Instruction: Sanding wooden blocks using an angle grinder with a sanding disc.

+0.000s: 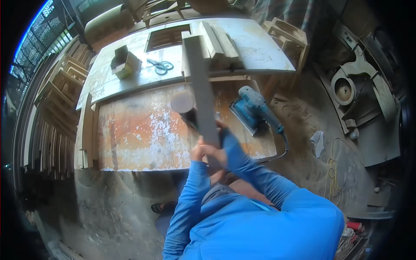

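A long grey-brown wooden board (201, 86) stands up in front of me over the workbench, its edges blurred by motion. My left hand (198, 150) is wrapped round its lower part. My right hand (222, 125) grips the board's right edge a little higher, partly hidden and smeared. Just left of the board is a round, pale-topped thing with a dark body (182, 103), its kind unclear. To the right of my hands, a blue power sander (253, 110) rests on the bench, its cord trailing off the near right corner.
The worn orange-and-white workbench (130, 130) adjoins a pale tabletop (260, 47). On that lie green-handled scissors (161, 66), a small open box (125, 63) and stacked wooden pieces (219, 43). Wooden frames (65, 82) stand at the left; a yellow cord (332, 175) lies on the right floor.
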Demonstrator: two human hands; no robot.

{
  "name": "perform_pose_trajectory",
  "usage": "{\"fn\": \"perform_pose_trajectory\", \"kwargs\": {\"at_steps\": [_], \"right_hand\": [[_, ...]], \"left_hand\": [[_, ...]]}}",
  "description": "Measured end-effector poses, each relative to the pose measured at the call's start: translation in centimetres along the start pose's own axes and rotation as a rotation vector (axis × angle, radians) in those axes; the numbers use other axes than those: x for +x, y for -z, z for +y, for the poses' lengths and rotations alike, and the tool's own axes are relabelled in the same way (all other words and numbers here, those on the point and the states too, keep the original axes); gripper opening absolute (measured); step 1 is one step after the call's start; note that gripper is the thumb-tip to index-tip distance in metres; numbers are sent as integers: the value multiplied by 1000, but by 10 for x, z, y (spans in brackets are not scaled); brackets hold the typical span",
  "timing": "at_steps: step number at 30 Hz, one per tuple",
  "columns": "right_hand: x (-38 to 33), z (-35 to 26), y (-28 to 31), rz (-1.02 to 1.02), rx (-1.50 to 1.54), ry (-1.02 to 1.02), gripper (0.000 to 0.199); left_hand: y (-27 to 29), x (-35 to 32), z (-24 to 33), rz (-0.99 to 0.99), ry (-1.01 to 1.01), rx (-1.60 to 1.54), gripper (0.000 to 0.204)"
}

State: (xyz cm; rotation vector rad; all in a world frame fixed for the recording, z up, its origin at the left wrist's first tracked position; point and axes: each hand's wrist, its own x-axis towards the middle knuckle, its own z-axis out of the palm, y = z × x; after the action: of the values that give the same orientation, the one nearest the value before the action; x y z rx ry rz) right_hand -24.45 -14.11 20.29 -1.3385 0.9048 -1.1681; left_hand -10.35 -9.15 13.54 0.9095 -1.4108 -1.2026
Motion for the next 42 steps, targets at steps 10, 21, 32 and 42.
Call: {"fn": "perform_pose_trajectory", "kwargs": {"at_steps": [10,21,32,42], "right_hand": [[128,-21,226,405,-392,-116,68],[348,155,432,364,-354,-292,62],[379,175,407,936,-179,-633,46],[343,197,357,116,-1604,-49,28]], "left_hand": [[30,15,-100,355,-114,765,38],[28,23,-114,201,27,1190,32],[26,35,-115,164,12,1176,27],[33,28,-111,163,25,1216,29]]}}
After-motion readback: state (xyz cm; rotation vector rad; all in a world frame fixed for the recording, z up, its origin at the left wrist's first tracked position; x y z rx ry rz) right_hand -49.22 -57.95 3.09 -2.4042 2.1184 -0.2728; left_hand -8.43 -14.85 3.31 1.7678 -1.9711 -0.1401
